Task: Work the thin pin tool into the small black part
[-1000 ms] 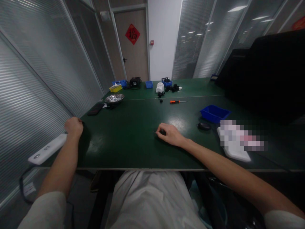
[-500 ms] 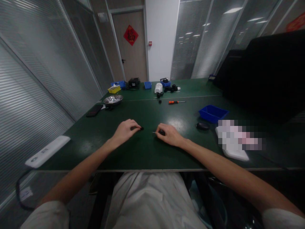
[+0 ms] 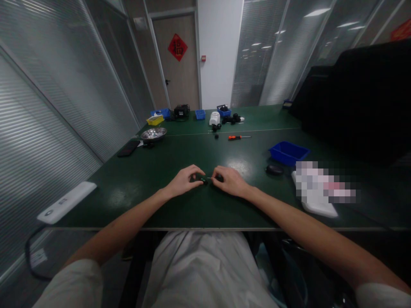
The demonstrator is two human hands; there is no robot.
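My left hand point(image 3: 185, 181) is just above the green table, its thumb and fingers closed around a small black part point(image 3: 204, 181). Facing it from the right, my right hand point(image 3: 230, 181) pinches a thin metal rod point(image 3: 209, 178) that points left toward the black part. Something dark point(image 3: 219, 178) shows inside the curl of my right fingers; whether it belongs to the rod I cannot tell. The rod's tip is very close to the black part, and contact between them is too small to make out.
Beyond my hands lie an orange-handled screwdriver point(image 3: 239, 137), a small black piece point(image 3: 216, 136) and a white housing point(image 3: 214, 118). A metal bowl point(image 3: 154, 134) and a phone point(image 3: 129, 148) are at left. At right are a blue tray point(image 3: 289, 152) and a black mouse point(image 3: 274, 170).
My left hand has moved right and slightly down with the black part, closing the gap to the rod. My right hand stays almost in place.
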